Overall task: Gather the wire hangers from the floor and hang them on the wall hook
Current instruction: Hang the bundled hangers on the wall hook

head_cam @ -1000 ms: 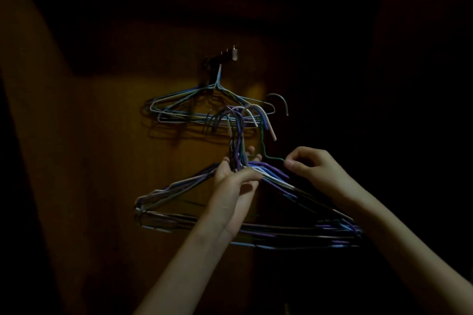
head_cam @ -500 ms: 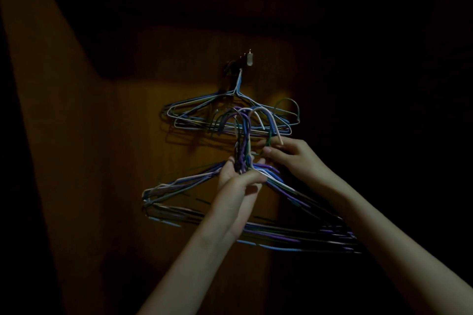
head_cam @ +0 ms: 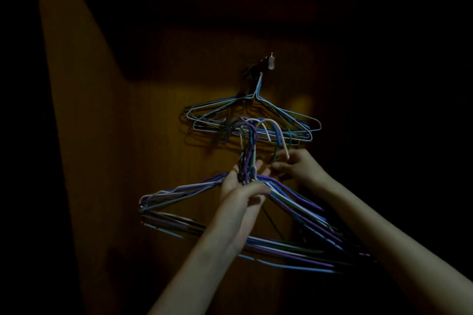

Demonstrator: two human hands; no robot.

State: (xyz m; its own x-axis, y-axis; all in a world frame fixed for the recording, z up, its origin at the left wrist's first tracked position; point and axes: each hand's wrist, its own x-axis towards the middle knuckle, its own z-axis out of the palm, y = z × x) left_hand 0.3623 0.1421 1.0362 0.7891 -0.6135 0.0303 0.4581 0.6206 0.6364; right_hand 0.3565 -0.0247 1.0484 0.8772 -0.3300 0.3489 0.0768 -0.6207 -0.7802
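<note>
Below the wall hook [head_cam: 270, 63] | left hand [head_cam: 243, 190] grips hanger bundle [head_cam: 289, 202]; right hand [head_cam: 298, 165] pinches one hook-end

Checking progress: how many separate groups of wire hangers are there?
2: one bunch hangs on the wall hook; another bunch is gripped by the left hand, right hand pinching its hooks.

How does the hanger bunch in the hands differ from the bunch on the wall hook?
The held bunch sits lower, gripped by the left hand; the hung bunch dangles from the wall hook. The held bunch looks thicker, with more purple. Both are coated wire.
</note>
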